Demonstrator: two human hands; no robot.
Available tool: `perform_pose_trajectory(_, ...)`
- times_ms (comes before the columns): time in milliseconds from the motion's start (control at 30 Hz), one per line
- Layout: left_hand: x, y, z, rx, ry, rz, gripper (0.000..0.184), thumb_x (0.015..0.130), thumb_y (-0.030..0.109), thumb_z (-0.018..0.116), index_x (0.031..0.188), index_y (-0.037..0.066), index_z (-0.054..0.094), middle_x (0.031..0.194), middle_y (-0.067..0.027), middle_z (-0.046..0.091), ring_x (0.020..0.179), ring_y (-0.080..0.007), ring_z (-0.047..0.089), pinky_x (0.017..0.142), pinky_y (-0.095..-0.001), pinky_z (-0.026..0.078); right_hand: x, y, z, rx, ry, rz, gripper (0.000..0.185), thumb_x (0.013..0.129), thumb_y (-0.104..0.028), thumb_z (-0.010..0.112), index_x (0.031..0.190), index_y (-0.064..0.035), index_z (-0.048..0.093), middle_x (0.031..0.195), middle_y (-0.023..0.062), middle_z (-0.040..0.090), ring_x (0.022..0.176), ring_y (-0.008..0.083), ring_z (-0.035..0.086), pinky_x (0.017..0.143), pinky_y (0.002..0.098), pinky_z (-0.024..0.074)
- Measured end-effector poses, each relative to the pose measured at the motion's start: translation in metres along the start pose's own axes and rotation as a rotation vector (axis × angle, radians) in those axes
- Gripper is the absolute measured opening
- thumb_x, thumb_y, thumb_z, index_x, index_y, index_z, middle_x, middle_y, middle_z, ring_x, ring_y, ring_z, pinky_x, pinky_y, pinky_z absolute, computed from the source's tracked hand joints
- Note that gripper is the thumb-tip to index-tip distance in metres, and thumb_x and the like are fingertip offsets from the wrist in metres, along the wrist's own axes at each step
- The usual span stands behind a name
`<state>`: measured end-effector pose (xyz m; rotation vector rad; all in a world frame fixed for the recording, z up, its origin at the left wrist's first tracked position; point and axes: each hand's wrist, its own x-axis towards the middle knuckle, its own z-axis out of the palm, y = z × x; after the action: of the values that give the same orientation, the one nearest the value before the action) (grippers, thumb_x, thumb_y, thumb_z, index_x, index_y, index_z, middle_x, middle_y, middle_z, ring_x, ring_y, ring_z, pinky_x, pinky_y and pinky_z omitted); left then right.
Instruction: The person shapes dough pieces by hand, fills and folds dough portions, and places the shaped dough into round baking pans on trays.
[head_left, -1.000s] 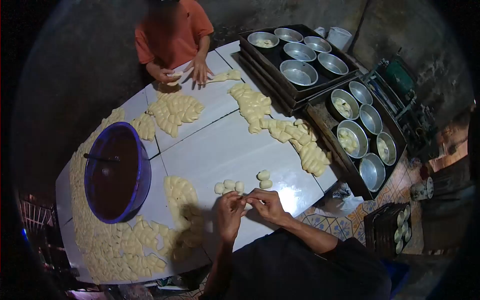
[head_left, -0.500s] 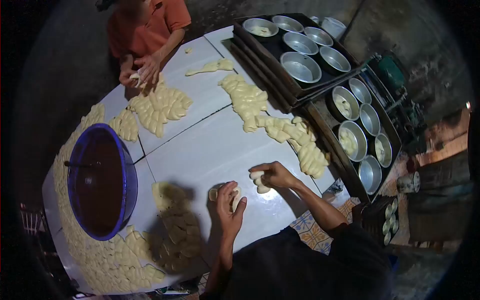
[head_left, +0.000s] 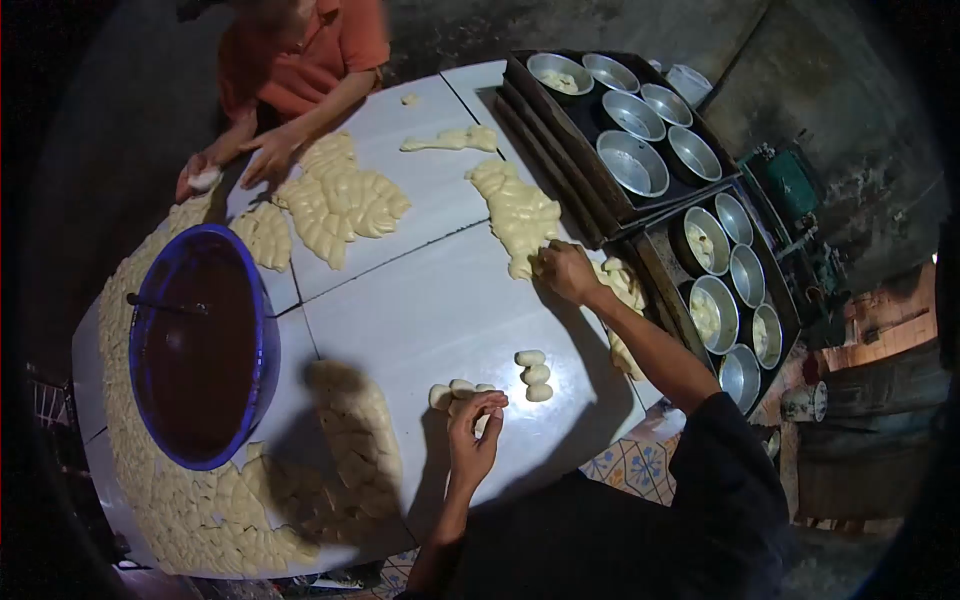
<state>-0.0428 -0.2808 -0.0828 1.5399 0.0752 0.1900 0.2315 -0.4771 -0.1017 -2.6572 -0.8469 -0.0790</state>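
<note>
My left hand (head_left: 475, 442) rests low on the table with its fingers curled around small dough pieces (head_left: 440, 397); some of the pale dough shows between thumb and fingers. To its right, a short row of rounded dough pieces (head_left: 535, 376) lies by itself. My right hand (head_left: 568, 272) reaches farther out, fingers closed at the lower end of a scored dough slab (head_left: 518, 210). What its fingertips pinch is mostly hidden, but it appears to be dough. More dough (head_left: 622, 285) lies just right of that hand, partly behind my forearm.
A blue basin (head_left: 268, 345) of dark liquid stands on the left of the white table (head_left: 400, 300), with many dough pieces around it. Trays (head_left: 590, 165) of round metal pans (head_left: 632, 165) line the right. Across the table, a co-worker (head_left: 305, 60) in orange handles dough.
My right hand has left the small dough row and moved up and right to the dough slab. My left hand stays by its pieces. The co-worker's hands have shifted left.
</note>
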Motion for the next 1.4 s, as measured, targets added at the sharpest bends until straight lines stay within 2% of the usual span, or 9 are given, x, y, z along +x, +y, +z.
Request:
perform_pose_trajectory(200,-0.017,-0.004,-0.029,-0.053,0.119,-0.096,0.023,0.091,0.000,0.057,0.113,-0.001,0.060,0.106,-0.0093,0.064,0.106,-0.0175,0.060,0.090,-0.0299,0.047,-0.031,-0.105,-0.050,0.622,0.140,-0.138,0.015,0.070,0.003,0.071,0.080,0.0002,0.061,0.082,0.0094,0.055,0.075,0.0198,0.058,0.068,0.0291,0.0491)
perform_pose_trajectory(333,-0.005,0.024,-0.026,-0.058,0.126,0.194,0.072,0.082,0.019,0.074,0.141,0.002,0.037,0.144,-0.0153,0.042,0.128,-0.0255,0.046,0.102,-0.0390,0.039,-0.065,-0.181,-0.082,0.956,0.152,-0.204,0.014,0.077,-0.004,0.075,0.082,-0.0013,0.062,0.095,0.0073,0.055,0.088,0.0141,0.057,0.073,0.0263,0.0479)
perform_pose_trajectory(633,0.029,0.072,-0.022,0.072,-0.177,0.055,0.013,0.091,0.012,0.058,0.095,0.000,0.061,0.070,-0.0013,0.057,0.058,-0.0082,0.051,0.052,-0.0253,0.043,-0.068,-0.237,-0.123,1.354,0.661,-0.048,0.010,0.084,0.000,0.067,0.091,0.0006,0.059,0.090,0.0059,0.060,0.079,0.0092,0.057,0.068,0.0230,0.0474)
perform_pose_trajectory(900,-0.073,-0.029,-0.121,-0.745,0.293,-0.049,0.030,0.094,0.035,0.057,0.104,0.007,0.053,0.071,-0.0020,0.047,0.064,-0.0176,0.046,0.073,-0.0396,0.043,-0.042,-0.168,-0.103,1.420,1.112,-0.025,0.019,0.099,-0.021,0.047,0.099,-0.0056,0.057,0.086,0.0062,0.059,0.069,0.0076,0.050,0.060,0.0218,0.0431)
perform_pose_trajectory(1067,-0.066,0.029,-0.096,-0.697,0.427,0.060,0.060,0.097,0.056,0.037,0.132,0.008,0.042,0.130,-0.0135,0.049,0.125,-0.0203,0.040,0.096,-0.0382,0.033,-0.086,-0.217,-0.004,0.843,-0.175,0.126,0.045,0.088,-0.023,0.063,0.125,0.0012,0.056,0.112,0.0250,0.064,0.098,0.0272,0.064,0.087,0.0358,0.0489)
perform_pose_trajectory(1200,-0.052,0.046,-0.062,-0.288,0.418,0.107,0.072,0.098,0.060,0.023,0.146,0.007,0.028,0.137,-0.0100,0.047,0.132,-0.0195,0.032,0.112,-0.0393,0.018,-0.136,-0.288,-0.005,1.110,-0.331,-0.164,0.047,0.087,-0.018,0.068,0.128,-0.0001,0.055,0.104,0.0188,0.065,0.101,0.0229,0.061,0.088,0.0348,0.0470)
perform_pose_trajectory(1267,-0.053,0.065,-0.073,-0.345,0.549,0.014,0.067,0.100,0.056,0.024,0.130,0.002,0.049,0.121,-0.0119,0.055,0.121,-0.0225,0.045,0.111,-0.0399,0.025,-0.134,-0.280,-0.027,0.914,-0.253,-0.252,0.047,0.085,-0.017,0.070,0.127,-0.0001,0.055,0.098,0.0164,0.065,0.097,0.0198,0.061,0.086,0.0332,0.0478)
perform_pose_trajectory(1333,-0.065,0.019,-0.132,-1.398,0.393,0.316,0.057,0.101,0.051,0.031,0.116,0.003,0.058,0.099,-0.0103,0.061,0.096,-0.0225,0.057,0.104,-0.0375,0.033,-0.126,-0.248,-0.069,0.881,-0.237,-0.246,0.045,0.086,-0.015,0.069,0.126,-0.0008,0.056,0.101,0.0155,0.065,0.094,0.0223,0.063,0.087,0.0339,0.0486)
perform_pose_trajectory(1400,-0.097,-0.072,-0.249,-0.975,0.860,0.149,0.039,0.097,0.045,0.048,0.096,0.009,0.062,0.074,0.0012,0.061,0.076,-0.0252,0.060,0.087,-0.0380,0.049,-0.120,-0.206,-0.086,1.117,0.137,0.015,0.041,0.087,-0.016,0.066,0.125,-0.0014,0.058,0.113,0.0188,0.060,0.097,0.0260,0.061,0.086,0.0347,0.0493)
